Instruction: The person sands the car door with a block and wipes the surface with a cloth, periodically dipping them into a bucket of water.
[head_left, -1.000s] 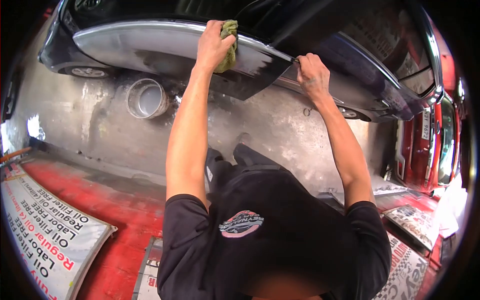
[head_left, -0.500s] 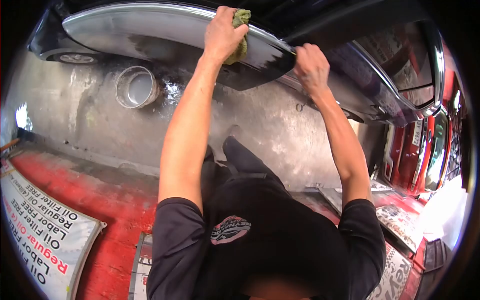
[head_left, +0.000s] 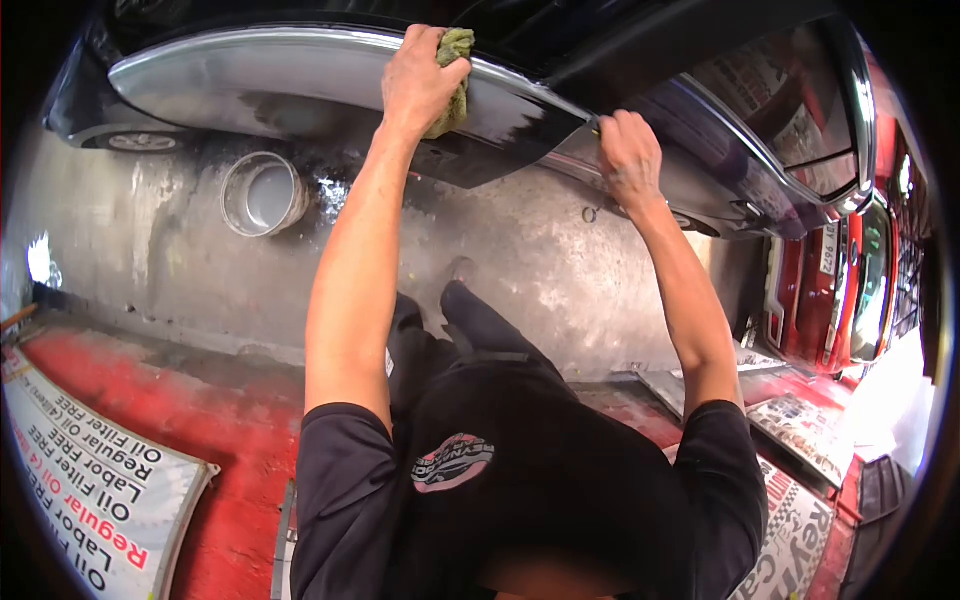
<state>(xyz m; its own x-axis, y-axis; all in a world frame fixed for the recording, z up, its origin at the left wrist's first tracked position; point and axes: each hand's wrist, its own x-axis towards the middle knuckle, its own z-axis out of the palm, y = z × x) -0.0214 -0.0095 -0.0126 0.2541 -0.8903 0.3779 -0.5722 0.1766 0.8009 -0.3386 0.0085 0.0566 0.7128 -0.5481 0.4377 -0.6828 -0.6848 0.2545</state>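
Observation:
A crumpled green cloth (head_left: 455, 85) is in my left hand (head_left: 415, 85), whose fingers are closed round it. The cloth rests against the upper part of an open dark car door (head_left: 345, 105), near its bright trim strip. My right hand (head_left: 630, 155) has its fingers curled over the door's free edge at the right. A small yellow-green bit shows by those fingers; I cannot make out what it is.
A bucket (head_left: 264, 195) of cloudy liquid stands on the wet concrete floor (head_left: 180, 270) below the door. Printed signboards (head_left: 110, 490) lie on the red floor behind me. A red vehicle (head_left: 815, 290) is parked at the right.
My left hand and the cloth have shifted slightly left along the door. My right hand stays on the door's edge. The whole view has tilted a little.

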